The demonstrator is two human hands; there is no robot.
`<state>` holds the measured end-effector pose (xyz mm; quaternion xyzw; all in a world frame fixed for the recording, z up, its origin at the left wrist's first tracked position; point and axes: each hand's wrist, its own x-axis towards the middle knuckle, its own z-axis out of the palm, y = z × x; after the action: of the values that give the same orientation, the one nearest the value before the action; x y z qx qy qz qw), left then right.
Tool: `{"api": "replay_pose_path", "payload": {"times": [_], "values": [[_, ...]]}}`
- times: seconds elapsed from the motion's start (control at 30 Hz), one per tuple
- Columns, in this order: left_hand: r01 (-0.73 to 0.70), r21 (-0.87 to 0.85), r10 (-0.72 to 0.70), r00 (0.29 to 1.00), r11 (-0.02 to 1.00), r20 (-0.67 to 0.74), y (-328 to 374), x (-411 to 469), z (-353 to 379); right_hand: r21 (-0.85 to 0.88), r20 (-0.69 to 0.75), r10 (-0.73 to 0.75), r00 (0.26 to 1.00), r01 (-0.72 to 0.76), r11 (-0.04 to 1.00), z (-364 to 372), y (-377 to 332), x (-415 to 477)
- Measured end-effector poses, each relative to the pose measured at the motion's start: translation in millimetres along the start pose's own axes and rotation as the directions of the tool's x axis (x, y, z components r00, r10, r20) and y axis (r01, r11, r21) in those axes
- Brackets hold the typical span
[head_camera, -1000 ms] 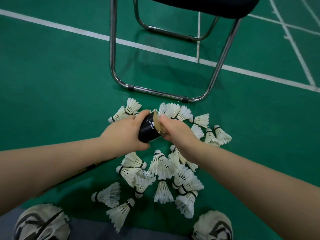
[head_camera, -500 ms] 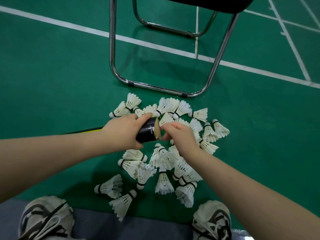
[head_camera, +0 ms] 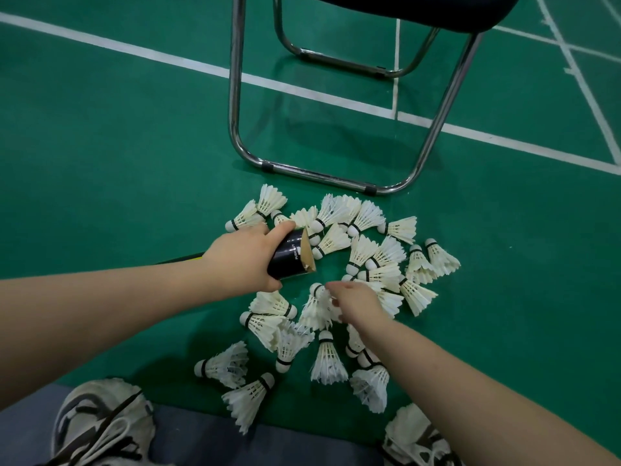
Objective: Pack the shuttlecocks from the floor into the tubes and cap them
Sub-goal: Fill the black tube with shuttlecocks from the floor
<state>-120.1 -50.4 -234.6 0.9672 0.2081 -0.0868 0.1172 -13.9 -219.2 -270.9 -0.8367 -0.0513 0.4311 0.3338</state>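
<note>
1. I see the tube [head_camera: 289, 255] held just above the floor [head_camera: 117, 163], the left hand [head_camera: 242, 260] curled round it, mouth uncapped.
2. Many shuttlecocks [head_camera: 366, 253] lie loose around it, so I judge most packing remains.
3. The right hand [head_camera: 356, 302] reaches onto one; I cannot tell its grip.

Only one bit of lettering is showing clearly from where I am standing. The black tube [head_camera: 291, 255] that the left hand [head_camera: 240, 260] is gripping is carrying the words "PUSH OUT" in small white capitals. The print is sitting on the tube's dark wall, just short of its brown cardboard mouth, which is pointing toward 3 o'clock. The letters are running crosswise round the barrel, so they are reading sideways. The black tube is hanging at about 10 o'clock of the shuttlecock pile [head_camera: 369, 257]. Faint dark marks are showing on the feathers of one shuttlecock [head_camera: 223, 364] at 7 o'clock of that pile, but they are too small for reading.
</note>
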Motion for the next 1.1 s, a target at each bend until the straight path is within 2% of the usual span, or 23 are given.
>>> {"api": "replay_pose_path", "payload": {"times": [0.07,0.17,0.23,0.3,0.37,0.47,0.57,0.67,0.73,0.9,1.0,1.1], "values": [[0.005,0.006,-0.005,1.000,1.000,0.002,-2,2,1,0.046,0.002,-0.070,0.998,0.070,0.997,-9,-16,9],[0.009,0.001,-0.009,1.000,1.000,-0.002,-3,7,1,0.261,-0.063,-0.238,0.969,0.246,0.933,-33,-41,14],[0.011,-0.012,-0.011,1.000,1.000,-0.001,-3,9,2,0.253,-0.069,-0.300,0.952,0.307,0.917,-43,-44,10],[0.013,-0.015,-0.013,1.000,1.000,0.007,-3,10,4,0.071,-0.020,-0.280,0.960,0.280,0.957,-42,-35,6],[0.018,-0.013,-0.018,1.000,1.000,0.018,-3,11,6,-0.091,0.023,-0.193,0.981,0.195,0.977,-32,-21,6],[0.029,-0.007,-0.028,0.999,1.000,0.019,-2,12,8,-0.212,0.100,-0.029,0.995,0.050,0.976,-10,-1,9],[0.034,-0.012,-0.034,0.999,0.999,0.017,-1,13,9,-0.197,0.226,0.112,0.968,-0.068,0.978,15,9,4],[0.034,-0.011,-0.034,0.999,0.999,0.008,0,13,8,-0.239,0.253,0.107,0.961,-0.045,0.970,29,11,2],[0.035,-0.007,-0.035,0.999,0.999,0.007,1,12,7,-0.235,0.231,0.112,0.966,-0.056,0.970,33,6,5],[0.034,-0.011,-0.034,0.999,0.999,0.011,2,10,6,-0.106,0.208,0.104,0.972,-0.084,0.991,34,-4,6],[0.035,-0.011,-0.035,0.999,0.999,0.006,1,10,6,0.033,0.150,0.071,0.986,-0.077,0.996,28,-10,3],[0.034,-0.016,-0.034,0.999,0.999,-0.008,-1,10,7,0.096,0.050,0.014,0.999,-0.019,0.995,24,-13,6]]}}
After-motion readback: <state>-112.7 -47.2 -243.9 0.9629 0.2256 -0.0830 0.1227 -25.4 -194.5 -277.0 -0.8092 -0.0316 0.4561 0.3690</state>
